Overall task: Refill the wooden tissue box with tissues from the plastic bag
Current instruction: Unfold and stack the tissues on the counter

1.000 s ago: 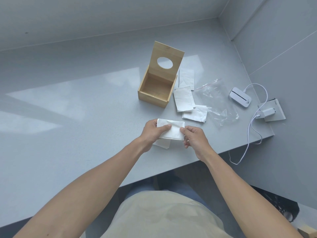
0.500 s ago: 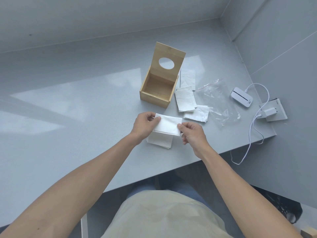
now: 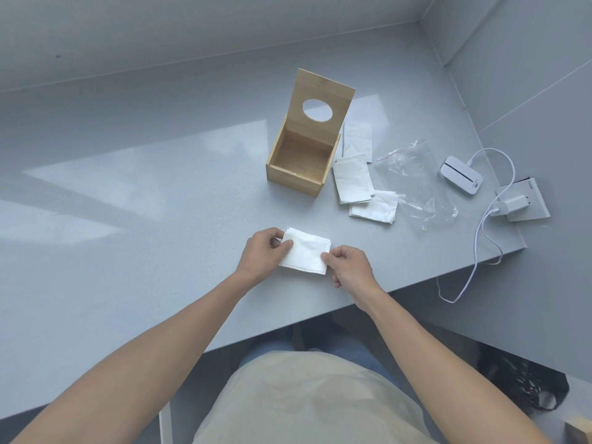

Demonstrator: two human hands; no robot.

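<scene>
Tissues (image 3: pixel 306 254) pinched between left hand (image 3: pixel 263 253) and right hand (image 3: pixel 349 266)

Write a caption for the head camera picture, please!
Both hands, left hand and right hand, pinch a folded tissue near the open, empty wooden tissue box.

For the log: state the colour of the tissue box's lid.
Light tan wood; the lid has an oval cutout, seen in the head view.
</scene>
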